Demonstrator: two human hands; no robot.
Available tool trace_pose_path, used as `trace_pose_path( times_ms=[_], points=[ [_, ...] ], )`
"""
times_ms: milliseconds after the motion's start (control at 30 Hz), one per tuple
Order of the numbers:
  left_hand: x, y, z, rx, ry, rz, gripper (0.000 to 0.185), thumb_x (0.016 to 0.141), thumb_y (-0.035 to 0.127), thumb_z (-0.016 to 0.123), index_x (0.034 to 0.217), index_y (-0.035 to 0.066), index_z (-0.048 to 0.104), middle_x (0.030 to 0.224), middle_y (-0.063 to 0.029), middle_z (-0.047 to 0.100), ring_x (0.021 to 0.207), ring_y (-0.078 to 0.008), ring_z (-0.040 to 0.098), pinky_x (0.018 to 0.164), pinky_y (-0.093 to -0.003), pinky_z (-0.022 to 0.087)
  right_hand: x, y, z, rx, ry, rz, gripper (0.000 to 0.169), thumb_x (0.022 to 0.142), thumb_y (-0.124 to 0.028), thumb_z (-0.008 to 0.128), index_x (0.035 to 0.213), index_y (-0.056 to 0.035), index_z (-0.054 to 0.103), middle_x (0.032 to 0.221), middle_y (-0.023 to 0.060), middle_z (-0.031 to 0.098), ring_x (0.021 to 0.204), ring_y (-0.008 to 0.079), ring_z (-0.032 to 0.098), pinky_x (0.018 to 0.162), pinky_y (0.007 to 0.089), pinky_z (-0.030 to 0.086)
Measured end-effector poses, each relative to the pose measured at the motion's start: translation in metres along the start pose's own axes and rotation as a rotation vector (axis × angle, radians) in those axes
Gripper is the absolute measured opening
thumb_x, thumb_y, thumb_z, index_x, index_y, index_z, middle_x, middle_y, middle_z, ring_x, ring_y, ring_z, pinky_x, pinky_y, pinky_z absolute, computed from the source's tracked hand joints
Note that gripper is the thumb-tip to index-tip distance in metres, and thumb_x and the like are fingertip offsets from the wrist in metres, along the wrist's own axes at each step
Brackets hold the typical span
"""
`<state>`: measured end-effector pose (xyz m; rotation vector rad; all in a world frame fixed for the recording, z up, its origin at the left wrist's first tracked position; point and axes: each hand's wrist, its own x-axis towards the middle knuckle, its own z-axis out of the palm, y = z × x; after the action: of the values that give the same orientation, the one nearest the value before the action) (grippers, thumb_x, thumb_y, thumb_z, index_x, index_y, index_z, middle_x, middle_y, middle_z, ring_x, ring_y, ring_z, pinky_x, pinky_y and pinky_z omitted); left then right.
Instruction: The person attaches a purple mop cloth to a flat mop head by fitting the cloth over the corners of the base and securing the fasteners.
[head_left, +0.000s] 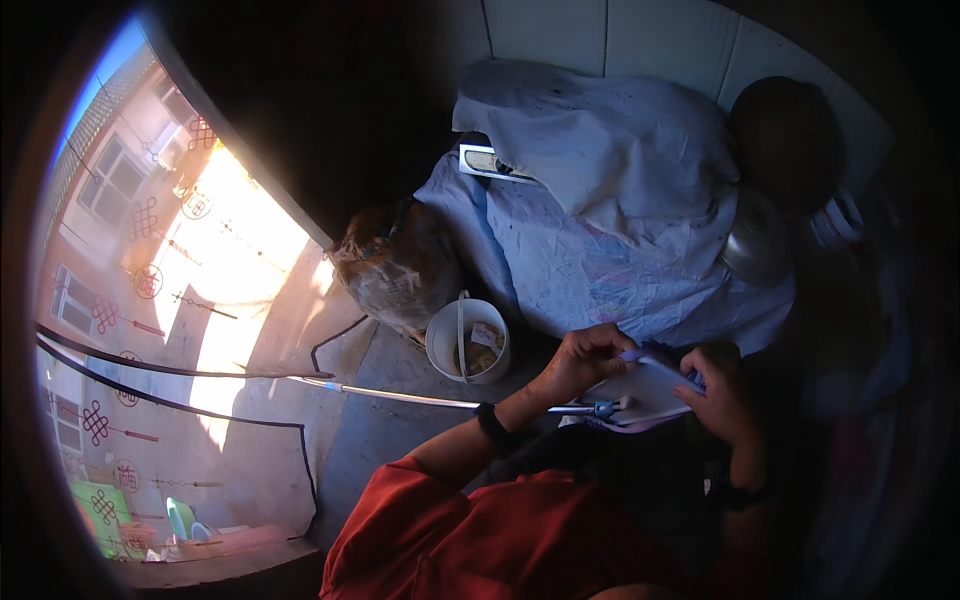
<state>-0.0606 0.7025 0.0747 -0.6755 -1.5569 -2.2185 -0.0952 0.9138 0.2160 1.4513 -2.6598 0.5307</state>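
My left hand (589, 364) pinches the purple edge of a flat mop head (645, 390) between thumb and fingers. At the far edge of the same head, my right hand (716, 390) grips its purple rim. The head looks like a pale plate with a purple fabric pad around it. A light metal mop pole (420, 397) runs left from a blue joint (604, 409) on the plate, passing under my left forearm. Shadow hides part of the pad's lower side and of my right fingers.
A white bucket (504, 360) with things inside stands on the floor beside a plastic-wrapped bundle (405, 277). Pale cloths (600, 232) cover a large heap before me, with a metal lid or bowl (757, 236) at its right. A patterned transparent door curtain (172, 300) hangs at left.
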Motion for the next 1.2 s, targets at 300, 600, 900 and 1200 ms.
trace_pose_path(
  times_ms=[300, 600, 900, 1200],
  points=[
    [0.020, 0.075, 0.000, 0.451, 0.081, 0.306, 0.018, 0.082, 0.001, 0.070, 0.100, 0.004, 0.067, 0.092, -0.0057, 0.060, 0.081, -0.0138, 0.061, 0.070, -0.0266, 0.050, 0.025, -0.037, -0.038, -0.162, -0.019, 0.127, 0.032, 0.071, -0.006, 0.077, 0.092, -0.0050, 0.052, 0.084, 0.0148, 0.059, 0.076, 0.0305, 0.062, 0.066, 0.0381, 0.047],
    [0.130, 0.028, 0.038, 0.809, 0.415, 0.349, 0.011, 0.080, 0.011, 0.063, 0.080, 0.001, 0.057, 0.078, -0.0137, 0.055, 0.070, -0.0332, 0.061, 0.060, -0.0404, 0.048, 0.104, 0.119, -0.097, -0.306, -0.195, -0.231, 0.028, 0.084, -0.021, 0.069, 0.106, -0.0092, 0.058, 0.084, 0.0129, 0.064, 0.071, 0.0340, 0.059, 0.063, 0.0406, 0.045],
    [0.192, 0.084, 0.086, 0.690, 0.699, 0.462, 0.015, 0.075, 0.008, 0.065, 0.069, 0.001, 0.053, 0.068, -0.0157, 0.052, 0.066, -0.0358, 0.055, 0.057, -0.0426, 0.041, 0.147, 0.079, -0.213, -0.402, -0.291, -0.265, 0.032, 0.091, -0.039, 0.061, 0.109, -0.0146, 0.055, 0.087, 0.0162, 0.064, 0.079, 0.0373, 0.062, 0.069, 0.0476, 0.047],
    [0.142, 0.191, 0.035, 0.765, 0.732, 0.525, 0.008, 0.076, 0.011, 0.064, 0.073, 0.006, 0.059, 0.069, -0.0136, 0.054, 0.065, -0.0349, 0.055, 0.057, -0.0431, 0.043, 0.159, -0.083, -0.224, -0.237, -0.253, -0.209, 0.027, 0.082, -0.006, 0.067, 0.105, -0.0018, 0.054, 0.089, 0.0200, 0.058, 0.085, 0.0388, 0.058, 0.075, 0.0419, 0.047]
  ],
)
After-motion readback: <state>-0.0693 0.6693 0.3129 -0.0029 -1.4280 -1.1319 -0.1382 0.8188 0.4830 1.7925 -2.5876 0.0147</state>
